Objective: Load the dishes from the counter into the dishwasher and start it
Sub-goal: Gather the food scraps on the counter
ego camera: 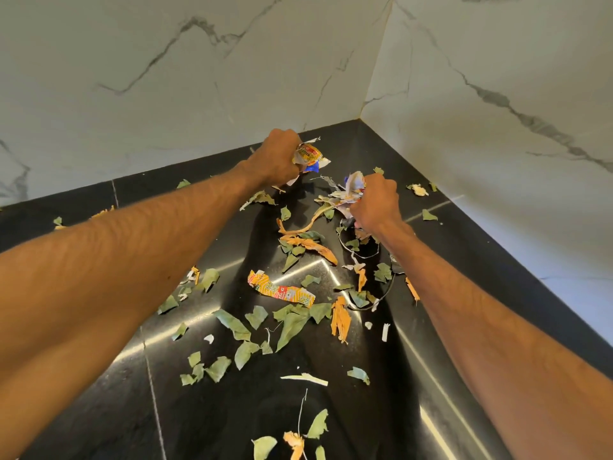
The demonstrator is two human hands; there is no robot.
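Clean-up first, loading not begun.
Left fingers [292,137] clench a wrapper [306,154], right fingers [381,189] clutch scraps [351,191]; leaves [295,327] strew worktop [232,410] below them.

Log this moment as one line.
left hand: grips crumpled wrapper | right hand: grips scraps | counter: leaves, peels strewn | dishes: none in view

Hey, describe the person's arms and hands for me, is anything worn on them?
Nothing worn that shows: the left hand and right hand are bare, with no gloves, rings or watch visible. The left forearm and right forearm are bare and hairy, no sleeve in view.
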